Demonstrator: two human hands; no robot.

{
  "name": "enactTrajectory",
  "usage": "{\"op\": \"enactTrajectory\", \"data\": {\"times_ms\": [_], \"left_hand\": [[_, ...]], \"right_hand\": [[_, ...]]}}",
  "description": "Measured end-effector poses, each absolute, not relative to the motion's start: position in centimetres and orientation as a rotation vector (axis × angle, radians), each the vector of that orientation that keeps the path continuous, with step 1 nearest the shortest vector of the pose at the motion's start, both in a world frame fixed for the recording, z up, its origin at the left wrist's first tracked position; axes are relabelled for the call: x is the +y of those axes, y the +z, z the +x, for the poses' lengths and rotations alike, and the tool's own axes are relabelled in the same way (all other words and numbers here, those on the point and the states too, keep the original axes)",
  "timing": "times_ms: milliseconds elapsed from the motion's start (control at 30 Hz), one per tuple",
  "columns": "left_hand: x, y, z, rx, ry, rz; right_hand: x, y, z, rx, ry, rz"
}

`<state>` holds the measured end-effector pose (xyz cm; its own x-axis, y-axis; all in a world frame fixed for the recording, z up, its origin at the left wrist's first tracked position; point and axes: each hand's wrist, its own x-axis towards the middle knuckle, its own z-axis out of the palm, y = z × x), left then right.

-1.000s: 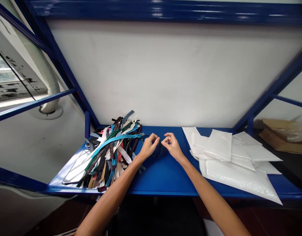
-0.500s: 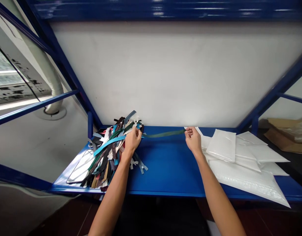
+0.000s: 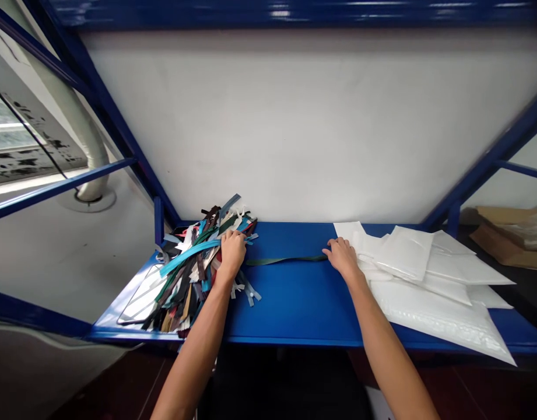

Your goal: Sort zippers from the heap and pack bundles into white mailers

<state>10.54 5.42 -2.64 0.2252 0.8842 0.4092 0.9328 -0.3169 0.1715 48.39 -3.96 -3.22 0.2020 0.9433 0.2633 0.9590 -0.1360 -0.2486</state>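
Observation:
A dark green zipper (image 3: 285,260) lies stretched across the blue tabletop between my hands. At the right edge of a heap of many-coloured zippers (image 3: 189,291), my left hand (image 3: 233,251) is closed, its curled fingers over a bright blue zipper (image 3: 192,254). Its fingertips are hidden, so I cannot tell what they grip. My right hand (image 3: 342,255) rests by the green zipper's right end with its fingers apart, beside white plastic packets (image 3: 406,254).
The packets overlap in a loose stack on the right of the blue table (image 3: 294,315), one overhanging the front edge. A shiny flat panel (image 3: 141,300) lies left of the heap. Blue frame bars (image 3: 119,134) rise at both sides. A cardboard box (image 3: 508,239) stands far right.
The green zipper, earlier held taut between both hands, has come down onto the table nearer me. My right hand has opened and lowered; the left has turned palm-down onto the heap's edge.

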Motion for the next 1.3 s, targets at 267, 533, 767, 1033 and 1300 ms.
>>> {"op": "enactTrajectory", "data": {"times_ms": [267, 533, 767, 1033, 1300], "left_hand": [[5.1, -1.9, 11.3, -1.806, -0.770, -2.261], [4.2, -0.6, 12.9, -1.697, -1.004, -2.308], [2.6, -0.6, 15.5, -1.558, -1.071, -2.471], [1.6, -1.6, 17.6, -1.479, -0.902, -2.675], [-2.5, -1.0, 22.0, -0.874, -0.781, -2.902]], "right_hand": [[-5.8, 1.4, 50.7, -1.727, -0.196, -1.972], [-15.8, -0.8, 60.1, -1.495, 0.052, -2.557], [-16.1, -2.6, 61.4, -1.581, -0.186, -2.485], [-15.0, -1.4, 62.7, -1.492, -0.082, -2.476], [-21.6, 0.2, 70.2, -1.050, -0.128, -2.309]]}}
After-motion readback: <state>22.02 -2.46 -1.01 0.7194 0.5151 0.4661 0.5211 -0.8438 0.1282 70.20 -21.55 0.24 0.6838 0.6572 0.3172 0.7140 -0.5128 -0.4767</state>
